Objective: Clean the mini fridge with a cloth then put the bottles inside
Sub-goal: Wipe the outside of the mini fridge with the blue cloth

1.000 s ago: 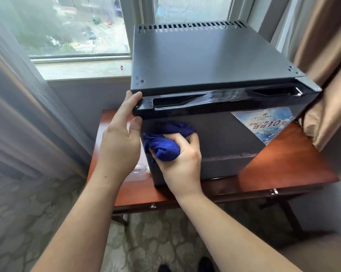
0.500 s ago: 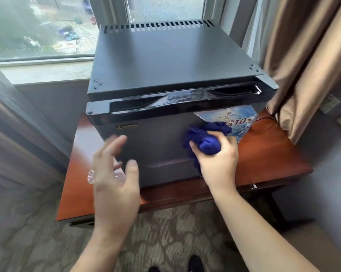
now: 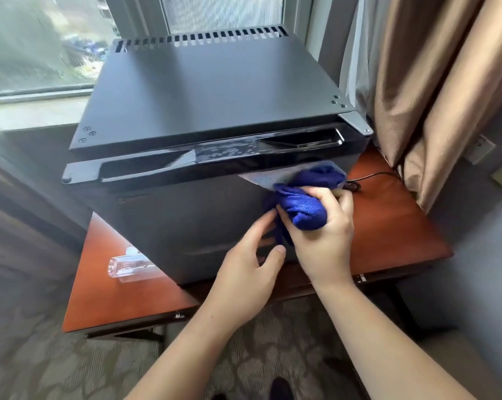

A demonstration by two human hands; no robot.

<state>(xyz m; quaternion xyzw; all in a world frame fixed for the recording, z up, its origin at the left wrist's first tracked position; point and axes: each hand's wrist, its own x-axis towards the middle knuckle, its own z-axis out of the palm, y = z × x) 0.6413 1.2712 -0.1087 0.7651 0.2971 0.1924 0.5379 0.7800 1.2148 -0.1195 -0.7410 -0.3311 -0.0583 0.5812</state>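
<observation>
A black mini fridge (image 3: 209,105) stands with its door closed on a reddish wooden table (image 3: 394,226). My right hand (image 3: 322,241) grips a bunched blue cloth (image 3: 304,203) against the right part of the door, over a pale sticker (image 3: 261,179). My left hand (image 3: 249,269) is just left of it, fingers reaching to the cloth's hanging edge; whether they pinch it is unclear. A clear bottle (image 3: 128,265) lies on the table left of the fridge, partly hidden behind it.
A window (image 3: 42,44) is behind the fridge, a sheer curtain (image 3: 21,203) at left and tan drapes (image 3: 434,82) at right. A black cord (image 3: 371,177) runs over the table's right side. Patterned carpet (image 3: 70,365) lies below.
My right hand has wiped the cloth from the door's left side to its right side. My left hand has left the fridge's top left corner and come across beside the cloth.
</observation>
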